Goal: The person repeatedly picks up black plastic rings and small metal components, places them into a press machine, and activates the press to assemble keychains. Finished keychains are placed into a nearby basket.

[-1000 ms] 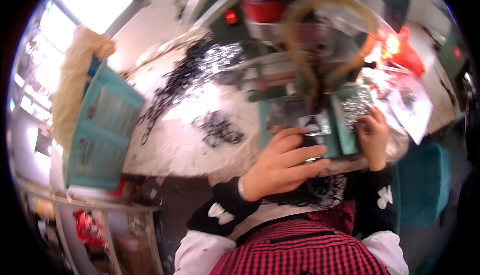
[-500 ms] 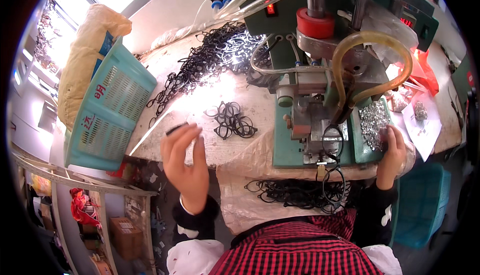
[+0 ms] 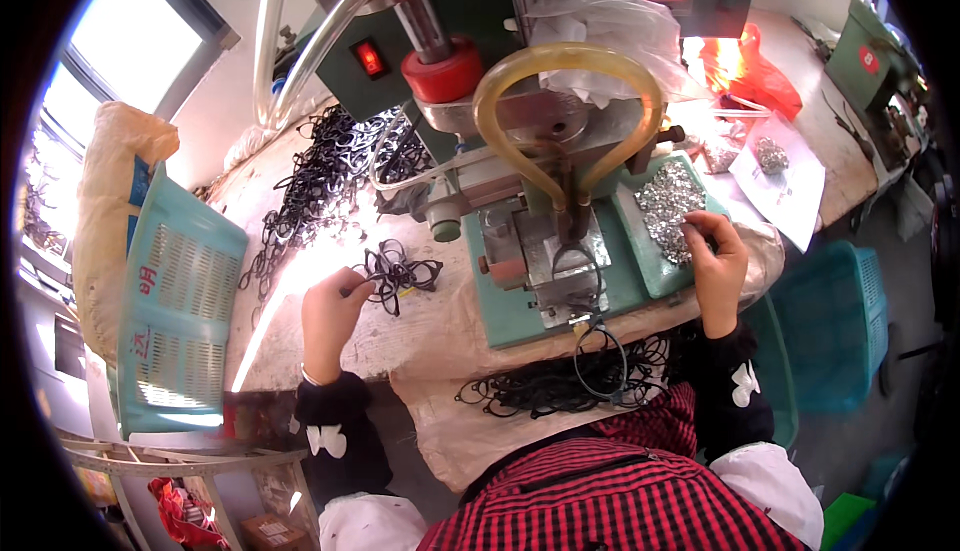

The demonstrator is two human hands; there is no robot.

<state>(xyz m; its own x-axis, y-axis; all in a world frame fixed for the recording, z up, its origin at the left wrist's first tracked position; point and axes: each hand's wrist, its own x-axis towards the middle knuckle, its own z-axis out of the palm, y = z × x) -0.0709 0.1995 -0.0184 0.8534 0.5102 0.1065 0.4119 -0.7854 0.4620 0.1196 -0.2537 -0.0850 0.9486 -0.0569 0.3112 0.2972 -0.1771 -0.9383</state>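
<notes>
My left hand (image 3: 332, 323) is at the edge of a small pile of black eyeglass frames (image 3: 402, 273), thumb and forefinger pinched on one of them. My right hand (image 3: 718, 269) is over the near right side of a green tray (image 3: 655, 276) of small silvery metal parts (image 3: 668, 203). Its thumb and fingertips are drawn together; whatever they hold is too small to make out. Between my hands stands a green press machine, with a metal fixture (image 3: 560, 251) under a curved yellow hose (image 3: 568, 55). One round black frame (image 3: 600, 363) hangs at the fixture's front.
A large heap of black frames (image 3: 325, 166) covers the back left of the table. More frames (image 3: 540, 386) lie by my lap. A turquoise basket (image 3: 180, 301) leans at left; another (image 3: 825, 321) stands low at right. A red plastic bag (image 3: 755, 76) lies at back right.
My left hand has come down to the small pile; earlier it was raised with a dark strip at its fingertips. My right hand remains at the metal parts. The whole view has shifted.
</notes>
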